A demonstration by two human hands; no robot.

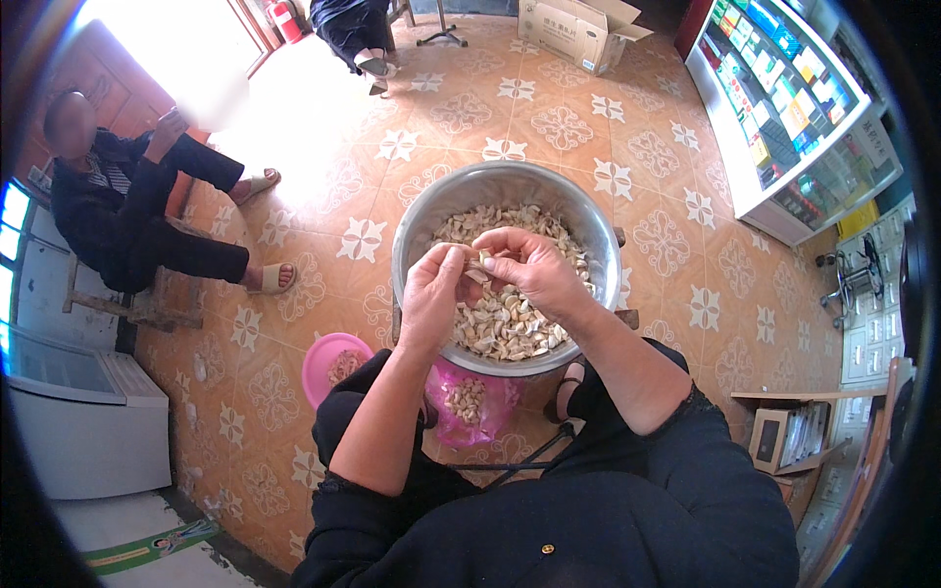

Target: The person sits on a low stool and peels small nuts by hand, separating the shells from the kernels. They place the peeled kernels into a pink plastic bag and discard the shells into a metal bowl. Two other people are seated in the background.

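Observation:
Both hands are together above a large stainless steel basin [507, 176] full of what look like unpeeled garlic cloves [507, 331]. Between the fingertips is a pale garlic clove [483, 256] with a bit of papery skin. My left hand [430, 287] pinches it from the left, thumb on top. From the right, my right hand [542, 273] grips it between thumb and forefinger, its other fingers curled and partly hidden. Below the basin's near rim, a pink plastic bag [492, 411] on the floor holds peeled cloves [464, 400].
A pink plastic basin [315, 367] with peelings stands by my left knee. On the left a person [110, 184] sits on a wooden stool [165, 312]; another person [353, 37] sits farther off. There is a cardboard box [562, 33] ahead and a glass display case [794, 103] to the right.

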